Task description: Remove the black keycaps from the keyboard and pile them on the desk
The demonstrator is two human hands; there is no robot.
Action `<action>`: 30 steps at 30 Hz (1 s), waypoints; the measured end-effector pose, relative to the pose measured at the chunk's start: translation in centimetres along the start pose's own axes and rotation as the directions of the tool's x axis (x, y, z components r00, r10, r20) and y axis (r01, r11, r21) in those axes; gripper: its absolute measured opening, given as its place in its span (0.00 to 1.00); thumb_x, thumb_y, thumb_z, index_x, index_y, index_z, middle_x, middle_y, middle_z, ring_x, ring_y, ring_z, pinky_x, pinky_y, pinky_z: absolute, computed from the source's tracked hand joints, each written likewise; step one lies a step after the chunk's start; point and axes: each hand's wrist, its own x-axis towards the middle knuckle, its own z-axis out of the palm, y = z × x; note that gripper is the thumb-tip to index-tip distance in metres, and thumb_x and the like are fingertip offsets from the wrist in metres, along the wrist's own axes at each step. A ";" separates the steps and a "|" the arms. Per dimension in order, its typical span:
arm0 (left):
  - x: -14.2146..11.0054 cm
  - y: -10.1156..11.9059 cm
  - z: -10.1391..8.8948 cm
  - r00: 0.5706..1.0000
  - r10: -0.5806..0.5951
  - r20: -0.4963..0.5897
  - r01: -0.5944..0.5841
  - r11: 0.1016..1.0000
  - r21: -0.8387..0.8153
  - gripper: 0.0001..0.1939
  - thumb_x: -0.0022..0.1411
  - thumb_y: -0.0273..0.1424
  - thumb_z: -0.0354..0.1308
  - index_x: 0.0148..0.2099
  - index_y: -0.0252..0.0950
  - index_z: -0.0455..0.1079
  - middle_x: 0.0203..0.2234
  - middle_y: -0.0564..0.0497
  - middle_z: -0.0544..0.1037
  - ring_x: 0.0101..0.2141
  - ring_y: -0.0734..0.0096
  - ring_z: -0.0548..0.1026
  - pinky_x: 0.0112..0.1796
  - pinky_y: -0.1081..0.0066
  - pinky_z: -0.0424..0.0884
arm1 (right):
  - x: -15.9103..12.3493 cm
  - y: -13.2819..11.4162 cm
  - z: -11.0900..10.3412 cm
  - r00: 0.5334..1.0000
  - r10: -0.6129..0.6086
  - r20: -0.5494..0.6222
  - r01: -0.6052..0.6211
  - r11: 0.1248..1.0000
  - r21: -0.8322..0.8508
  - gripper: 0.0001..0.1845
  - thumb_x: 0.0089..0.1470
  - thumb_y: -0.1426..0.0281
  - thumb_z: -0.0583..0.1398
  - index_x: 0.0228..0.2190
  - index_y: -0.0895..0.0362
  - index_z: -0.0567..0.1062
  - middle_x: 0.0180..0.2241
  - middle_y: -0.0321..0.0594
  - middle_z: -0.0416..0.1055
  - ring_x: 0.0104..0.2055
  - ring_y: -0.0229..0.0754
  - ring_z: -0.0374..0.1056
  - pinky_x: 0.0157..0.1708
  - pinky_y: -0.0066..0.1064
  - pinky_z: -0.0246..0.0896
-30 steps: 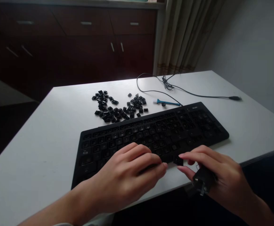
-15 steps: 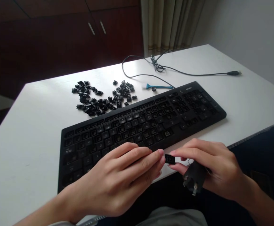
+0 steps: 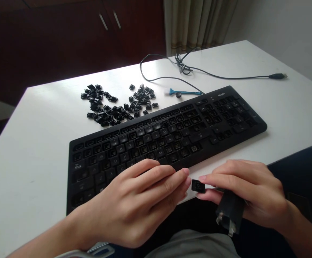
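In my right hand (image 3: 247,193), a black keycap (image 3: 198,186) is pinched between thumb and index finger, its hollow underside facing me. The same hand's other fingers hold a keycap puller (image 3: 230,211) with a black body and two metal hooked ends pointing down. My left hand (image 3: 145,200) is just left of the keycap, fingers stretched out side by side, tips slightly apart from it; its thumb is hidden. Behind both hands lies a black keyboard (image 3: 199,138), many of its key slots bare. My left hand covers part of its front edge.
Loose black keycaps (image 3: 113,113) lie piled behind the keyboard. A blue brush (image 3: 185,92) lies nearby, with a single keycap (image 3: 178,95) beside it. The keyboard's cable (image 3: 225,77) runs across the back of the white table (image 3: 38,143).
The view has shifted slightly. My right hand has moved a little away from my left fingertips, with the keycap and puller still in it.
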 end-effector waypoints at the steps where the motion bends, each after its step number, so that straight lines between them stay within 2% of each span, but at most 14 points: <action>1: 0.0 0.0 0.0 1.000 -0.009 -0.010 0.009 1.000 0.004 0.13 0.69 0.24 0.54 0.52 0.29 0.75 0.51 0.42 0.79 0.43 0.62 0.78 0.41 0.65 0.76 | 0.0 0.0 0.0 1.000 -0.003 0.007 0.003 1.000 0.000 0.18 0.51 0.73 0.70 0.45 0.56 0.78 0.34 0.38 0.78 0.32 0.39 0.74 0.31 0.30 0.71; 4: 0.2 0.0 0.2 0.999 -0.032 -0.037 0.033 0.999 0.020 0.13 0.65 0.28 0.62 0.51 0.28 0.75 0.48 0.42 0.80 0.42 0.62 0.78 0.40 0.64 0.76 | 0.1 -0.3 0.2 0.999 -0.031 0.018 0.031 0.999 -0.004 0.16 0.52 0.72 0.69 0.44 0.56 0.78 0.32 0.38 0.78 0.30 0.39 0.73 0.30 0.31 0.71; 6: 0.2 0.0 0.3 0.998 -0.039 -0.040 0.040 0.999 0.020 0.14 0.64 0.30 0.63 0.51 0.29 0.75 0.47 0.43 0.81 0.41 0.62 0.78 0.39 0.64 0.76 | 0.3 -0.4 0.4 0.998 -0.053 0.022 0.053 0.999 -0.004 0.15 0.53 0.71 0.69 0.44 0.56 0.78 0.31 0.38 0.78 0.29 0.39 0.73 0.29 0.31 0.70; 11: 0.0 0.0 0.5 0.998 -0.034 -0.045 0.034 0.999 -0.003 0.12 0.65 0.29 0.62 0.50 0.31 0.75 0.47 0.44 0.81 0.41 0.63 0.78 0.39 0.64 0.75 | 0.3 -0.7 0.5 0.997 -0.063 0.039 0.063 0.998 -0.002 0.14 0.54 0.72 0.68 0.44 0.57 0.77 0.32 0.38 0.78 0.30 0.39 0.73 0.30 0.31 0.70; 17: -0.1 0.0 0.4 0.999 -0.010 -0.033 0.010 1.000 -0.007 0.11 0.64 0.27 0.62 0.49 0.30 0.76 0.47 0.44 0.81 0.41 0.63 0.78 0.38 0.65 0.75 | 0.1 -0.7 0.4 0.997 -0.062 0.050 0.061 0.998 0.007 0.15 0.53 0.73 0.68 0.44 0.59 0.78 0.32 0.39 0.78 0.30 0.38 0.73 0.30 0.31 0.68; 23: -0.1 0.0 0.5 1.000 -0.021 -0.020 0.021 1.000 -0.005 0.10 0.67 0.27 0.59 0.49 0.34 0.76 0.47 0.44 0.80 0.42 0.63 0.77 0.39 0.65 0.76 | 0.3 -0.7 0.5 0.997 -0.061 0.055 0.061 0.998 0.005 0.15 0.52 0.72 0.69 0.43 0.59 0.79 0.31 0.38 0.78 0.28 0.38 0.72 0.28 0.31 0.68; 30: 0.0 0.0 0.5 1.000 -0.009 -0.026 0.008 1.000 -0.026 0.10 0.65 0.26 0.61 0.48 0.31 0.76 0.47 0.44 0.81 0.42 0.61 0.78 0.38 0.64 0.76 | 0.3 -0.8 0.4 0.996 -0.065 0.068 0.067 0.998 -0.022 0.14 0.53 0.71 0.69 0.43 0.58 0.79 0.31 0.38 0.78 0.28 0.39 0.73 0.27 0.32 0.67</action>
